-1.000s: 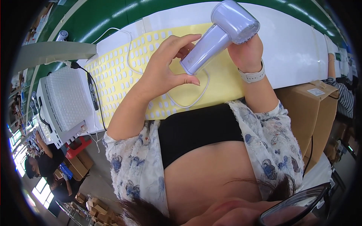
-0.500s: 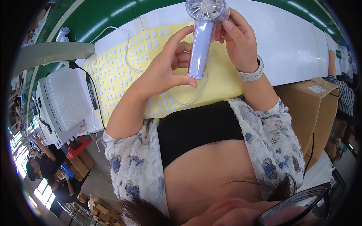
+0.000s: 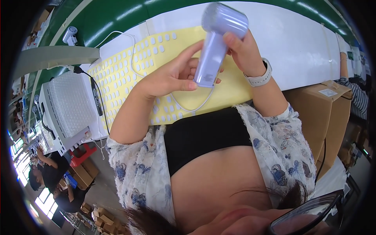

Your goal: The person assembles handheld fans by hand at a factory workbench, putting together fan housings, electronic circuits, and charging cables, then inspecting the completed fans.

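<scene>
A pale lavender handheld fan (image 3: 214, 53) with a round barrel-shaped head and a straight handle is held up over the work table, tilted and slightly blurred. My right hand (image 3: 247, 55) grips the head from the right, its thumb pressed on the join with the handle. Around the lower handle curls my left hand (image 3: 168, 80), the thumb at the base's left edge and some fingers hidden behind. Below both hands lies a yellow sheet (image 3: 235, 86) with rows of small white oval pads (image 3: 125, 78). The fan's blades are turned away from view.
A white cable (image 3: 196, 107) loops over the yellow sheet. At the left are a white device topped with bubble wrap (image 3: 72, 100), a black cord (image 3: 94, 94) and another small fan (image 3: 70, 36) on the green surface. A cardboard box (image 3: 321, 113) stands at the right; co-workers (image 3: 55, 168) are at far left.
The fan has been turned, from its blade front facing up to its side and the handle's other face showing. Its base has shifted slightly down, and my left fingers have moved with it.
</scene>
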The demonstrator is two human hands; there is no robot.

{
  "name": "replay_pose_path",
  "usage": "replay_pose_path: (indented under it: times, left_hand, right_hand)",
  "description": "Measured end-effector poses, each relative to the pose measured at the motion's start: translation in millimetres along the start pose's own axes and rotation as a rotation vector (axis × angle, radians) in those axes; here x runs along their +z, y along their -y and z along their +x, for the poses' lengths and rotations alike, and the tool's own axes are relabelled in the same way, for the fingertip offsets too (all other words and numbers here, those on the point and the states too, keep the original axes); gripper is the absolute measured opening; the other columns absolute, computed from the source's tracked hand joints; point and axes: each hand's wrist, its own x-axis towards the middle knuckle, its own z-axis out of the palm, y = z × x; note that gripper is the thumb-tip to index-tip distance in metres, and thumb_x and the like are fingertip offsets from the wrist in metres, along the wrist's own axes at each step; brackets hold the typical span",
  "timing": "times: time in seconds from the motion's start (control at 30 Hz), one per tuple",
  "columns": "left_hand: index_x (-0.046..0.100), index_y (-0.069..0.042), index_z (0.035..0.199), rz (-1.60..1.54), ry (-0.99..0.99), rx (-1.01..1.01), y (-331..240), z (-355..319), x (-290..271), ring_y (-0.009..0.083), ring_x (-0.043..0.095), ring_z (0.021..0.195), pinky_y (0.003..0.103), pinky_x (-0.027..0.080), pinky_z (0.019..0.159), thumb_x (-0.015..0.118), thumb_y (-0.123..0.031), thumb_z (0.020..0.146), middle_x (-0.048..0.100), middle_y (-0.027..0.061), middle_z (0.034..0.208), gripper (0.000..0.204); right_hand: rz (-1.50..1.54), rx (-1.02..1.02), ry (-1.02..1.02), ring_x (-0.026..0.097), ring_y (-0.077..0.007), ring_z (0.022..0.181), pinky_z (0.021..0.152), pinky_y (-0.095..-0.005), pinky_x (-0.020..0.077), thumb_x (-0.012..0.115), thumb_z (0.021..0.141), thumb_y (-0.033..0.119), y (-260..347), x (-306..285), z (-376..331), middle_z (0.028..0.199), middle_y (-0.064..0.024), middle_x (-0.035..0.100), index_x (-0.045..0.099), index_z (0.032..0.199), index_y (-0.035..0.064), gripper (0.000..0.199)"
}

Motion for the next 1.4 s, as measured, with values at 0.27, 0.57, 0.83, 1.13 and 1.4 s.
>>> replay_pose_path:
  times: [0.27, 0.57, 0.83, 1.13, 1.4]
  left_hand:
    - [0.046, -0.006, 0.134, 0.942, -0.322, 0.034, -6, 7, -3, 0.0310, 0.053, 0.118, 0.039, 0.040, 0.103, 0.059, -0.007, 0.087, 0.056, 0.0155, 0.124, 0.048]
    - [0.051, -0.012, 0.130, 1.724, -0.308, 0.053, 16, 3, -6, 0.0340, 0.031, 0.135, 0.046, 0.028, 0.110, 0.066, -0.027, 0.083, 0.043, 0.0132, 0.138, 0.052]
    - [0.042, -0.018, 0.140, 1.992, -0.406, 0.065, 33, 11, -31, 0.0370, 0.021, 0.140, 0.055, 0.017, 0.112, 0.054, -0.051, 0.088, 0.035, 0.0139, 0.146, 0.063]
    - [0.041, -0.017, 0.141, 2.079, -0.502, 0.064, 36, 31, -64, 0.0382, 0.022, 0.139, 0.054, 0.016, 0.112, 0.049, -0.052, 0.091, 0.034, 0.0155, 0.146, 0.061]
    - [0.044, -0.016, 0.138, 1.862, -0.462, 0.111, 20, 36, -61, 0.0363, 0.026, 0.138, 0.052, 0.020, 0.112, 0.056, -0.034, 0.088, 0.037, 0.0171, 0.143, 0.055]
  right_hand:
    - [-0.691, -0.725, -0.118, 0.061, -0.0190, 0.096, 0.082, -0.0272, 0.0519, 0.093, 0.053, 0.023, 71, -16, -28, 0.109, -0.0111, 0.060, 0.046, 0.127, 0.0002, 0.091]
    - [-0.373, -0.736, 0.062, 0.060, -0.0149, 0.083, 0.060, -0.0240, 0.0542, 0.094, 0.052, 0.036, 99, -40, -41, 0.107, -0.0105, 0.060, 0.032, 0.137, -0.0010, 0.111]
    - [-0.692, -0.644, 0.071, 0.062, -0.0189, 0.095, 0.074, -0.0258, 0.0536, 0.084, 0.068, 0.020, 90, -46, -33, 0.117, -0.0136, 0.059, 0.046, 0.132, 0.0013, 0.076]
    - [-1.909, 0.104, -0.682, 0.060, -0.0350, 0.107, 0.084, -0.0413, 0.0508, 0.079, 0.070, 0.016, 104, -200, 29, 0.120, -0.0194, 0.061, 0.040, 0.140, 0.0138, 0.080]
    - [-2.031, 0.221, -0.955, 0.060, -0.0382, 0.102, 0.091, -0.0418, 0.0484, 0.071, 0.079, 0.023, 96, -285, 24, 0.116, -0.0175, 0.062, 0.042, 0.138, 0.0123, 0.066]
